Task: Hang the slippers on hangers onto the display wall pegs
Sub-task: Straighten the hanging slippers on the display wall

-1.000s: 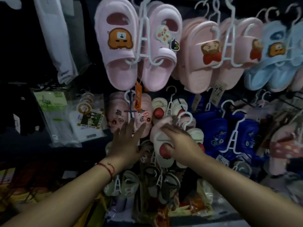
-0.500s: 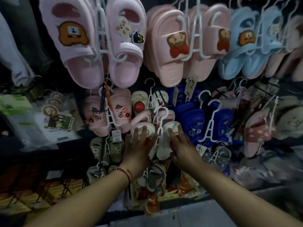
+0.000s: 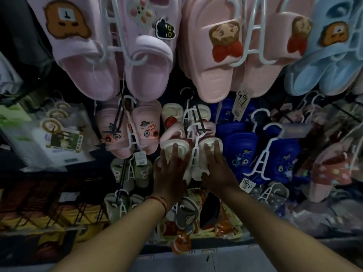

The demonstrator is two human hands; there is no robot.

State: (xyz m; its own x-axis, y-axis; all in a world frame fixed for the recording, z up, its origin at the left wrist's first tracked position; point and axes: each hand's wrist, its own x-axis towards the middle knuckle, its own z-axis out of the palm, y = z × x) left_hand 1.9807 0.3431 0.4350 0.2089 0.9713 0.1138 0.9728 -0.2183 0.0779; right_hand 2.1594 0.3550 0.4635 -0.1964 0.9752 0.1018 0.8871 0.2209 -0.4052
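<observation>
In the middle of the display wall, between a small pink pair and a dark blue pair, a pair of cream slippers (image 3: 177, 149) sits on a white hanger (image 3: 193, 154) with both hands on it. The left hand (image 3: 170, 173) lies on the left slipper with its fingers straight and spread, pressing on the cream upper, and a red string bracelet (image 3: 160, 201) goes around its wrist. The right hand (image 3: 218, 171) lies on the right slipper in the same flat way, the fingers stretched upward and the thumb (image 3: 205, 176) at the lower edge of the shoe. The two hands are apart, with the stem of the hanger between them. The hook of this hanger is up near a dark peg (image 3: 200, 124), but I cannot tell if it is already over the peg. Another cream pair with red dots (image 3: 170, 119) hangs just behind and above it. To the left, the small pink slippers (image 3: 146, 132) with cartoon faces hang on their own hanger, and under them there are grey-green slippers (image 3: 142, 172). To the right, the dark blue slippers (image 3: 241, 150) hang on white hangers. In the top row there are big pink slippers (image 3: 88, 65) with a bear patch, peach slippers (image 3: 214, 61) with a price tag (image 3: 242, 101), and light blue slippers (image 3: 330, 61). At the far left some packets in clear plastic (image 3: 59, 138) hang on the wall.
</observation>
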